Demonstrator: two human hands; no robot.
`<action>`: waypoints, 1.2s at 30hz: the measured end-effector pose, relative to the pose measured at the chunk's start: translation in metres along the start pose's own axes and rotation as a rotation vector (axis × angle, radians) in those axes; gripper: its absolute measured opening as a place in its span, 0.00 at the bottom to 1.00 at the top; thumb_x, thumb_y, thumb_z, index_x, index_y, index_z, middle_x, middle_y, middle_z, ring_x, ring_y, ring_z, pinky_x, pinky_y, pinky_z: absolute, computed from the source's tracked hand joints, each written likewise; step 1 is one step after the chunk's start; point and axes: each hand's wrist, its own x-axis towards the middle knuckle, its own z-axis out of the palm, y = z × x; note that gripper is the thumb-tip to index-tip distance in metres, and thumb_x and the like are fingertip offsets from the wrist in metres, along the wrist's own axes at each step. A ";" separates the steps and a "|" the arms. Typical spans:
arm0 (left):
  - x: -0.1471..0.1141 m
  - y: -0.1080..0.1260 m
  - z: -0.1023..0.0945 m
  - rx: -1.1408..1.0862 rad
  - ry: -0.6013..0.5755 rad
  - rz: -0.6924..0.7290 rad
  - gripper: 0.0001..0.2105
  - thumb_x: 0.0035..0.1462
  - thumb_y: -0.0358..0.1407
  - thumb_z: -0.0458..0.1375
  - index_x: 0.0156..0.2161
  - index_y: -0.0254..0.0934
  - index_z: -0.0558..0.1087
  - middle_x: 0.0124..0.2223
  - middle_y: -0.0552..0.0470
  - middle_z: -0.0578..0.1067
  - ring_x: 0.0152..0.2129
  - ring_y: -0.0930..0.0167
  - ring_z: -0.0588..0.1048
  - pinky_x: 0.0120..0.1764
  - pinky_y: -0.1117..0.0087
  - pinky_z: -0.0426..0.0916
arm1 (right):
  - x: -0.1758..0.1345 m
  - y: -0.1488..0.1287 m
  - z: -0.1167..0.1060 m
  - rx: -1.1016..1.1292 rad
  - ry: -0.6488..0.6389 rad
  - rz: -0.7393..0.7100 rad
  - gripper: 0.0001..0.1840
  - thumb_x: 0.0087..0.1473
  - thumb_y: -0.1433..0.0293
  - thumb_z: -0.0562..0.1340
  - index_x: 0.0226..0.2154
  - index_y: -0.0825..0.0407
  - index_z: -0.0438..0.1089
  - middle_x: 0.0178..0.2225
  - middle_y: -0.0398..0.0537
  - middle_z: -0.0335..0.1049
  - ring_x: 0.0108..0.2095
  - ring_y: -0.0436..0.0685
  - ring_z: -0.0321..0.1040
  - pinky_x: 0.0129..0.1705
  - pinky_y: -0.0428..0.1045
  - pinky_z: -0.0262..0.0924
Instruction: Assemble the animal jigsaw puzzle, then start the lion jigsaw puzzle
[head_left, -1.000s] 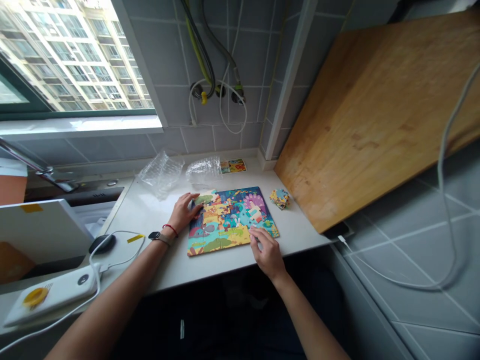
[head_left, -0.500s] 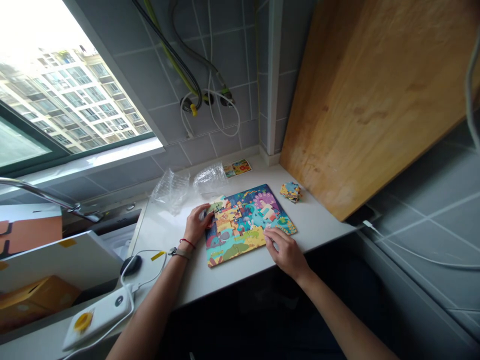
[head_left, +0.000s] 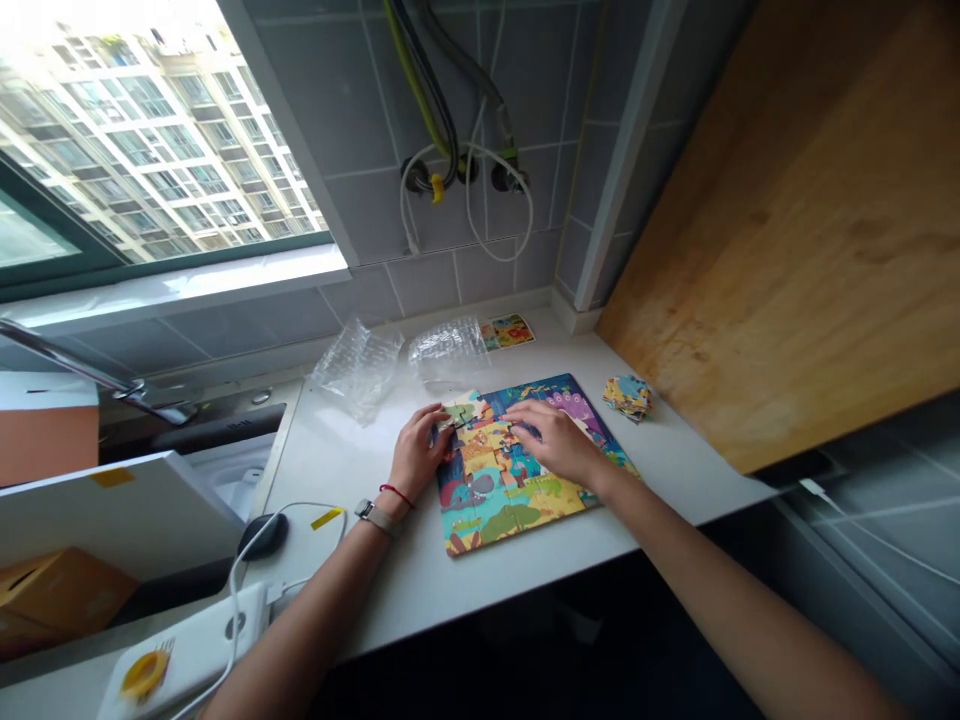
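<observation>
A colourful jigsaw puzzle (head_left: pixel 510 515) with animal pictures lies on the white counter, most of its pieces fitted together. At its upper left edge, my left hand (head_left: pixel 420 447) bends thumb and fingers around a puzzle piece (head_left: pixel 463 410) in the corner region. A dark gap shows beside those fingertips. Over the middle of the picture reaches my right hand (head_left: pixel 559 440), thumb and fingers apart, fingertips touching the upper middle pieces; nothing shows in its grasp. It covers part of the right half. A small stack of loose pieces (head_left: pixel 628 397) sits right of the puzzle.
Crumpled clear plastic wrappers (head_left: pixel 360 370) and a small picture card (head_left: pixel 508 332) lie behind the puzzle. To the left are a sink with a faucet (head_left: pixel 161 405), a black mouse-like object (head_left: pixel 262 537) and a white power bank (head_left: pixel 195 640) with a cable. A wooden board (head_left: pixel 787 250) leans at right.
My right hand has moved from the puzzle's front edge up and over its middle. My left hand stays at the upper left edge. The camera view has shifted, moving the scene.
</observation>
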 end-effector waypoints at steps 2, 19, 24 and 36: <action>0.000 0.001 0.000 -0.006 0.011 -0.020 0.09 0.66 0.38 0.59 0.47 0.40 0.77 0.57 0.43 0.77 0.53 0.60 0.77 0.57 0.56 0.73 | 0.035 0.014 0.013 -0.024 -0.045 0.018 0.16 0.62 0.76 0.61 0.50 0.48 0.79 0.53 0.53 0.78 0.54 0.61 0.75 0.60 0.60 0.68; -0.007 0.003 0.001 0.193 -0.101 0.009 0.15 0.70 0.33 0.53 0.55 0.46 0.77 0.64 0.46 0.72 0.64 0.55 0.67 0.60 0.43 0.70 | 0.086 0.065 0.044 -0.079 -0.275 -0.152 0.18 0.59 0.71 0.69 0.52 0.46 0.79 0.56 0.53 0.77 0.57 0.65 0.72 0.61 0.62 0.67; -0.006 -0.001 -0.002 0.215 -0.125 0.041 0.15 0.70 0.33 0.53 0.56 0.48 0.76 0.65 0.46 0.71 0.64 0.55 0.68 0.60 0.44 0.70 | 0.084 0.064 0.046 -0.067 -0.242 -0.182 0.15 0.60 0.71 0.68 0.50 0.44 0.80 0.55 0.51 0.78 0.54 0.64 0.73 0.58 0.60 0.70; 0.002 -0.010 -0.015 0.217 -0.193 0.064 0.14 0.71 0.34 0.52 0.55 0.46 0.76 0.64 0.45 0.72 0.61 0.58 0.71 0.59 0.49 0.71 | 0.080 0.056 0.047 -0.080 -0.201 -0.210 0.11 0.62 0.69 0.67 0.47 0.43 0.81 0.54 0.50 0.77 0.51 0.62 0.74 0.55 0.58 0.71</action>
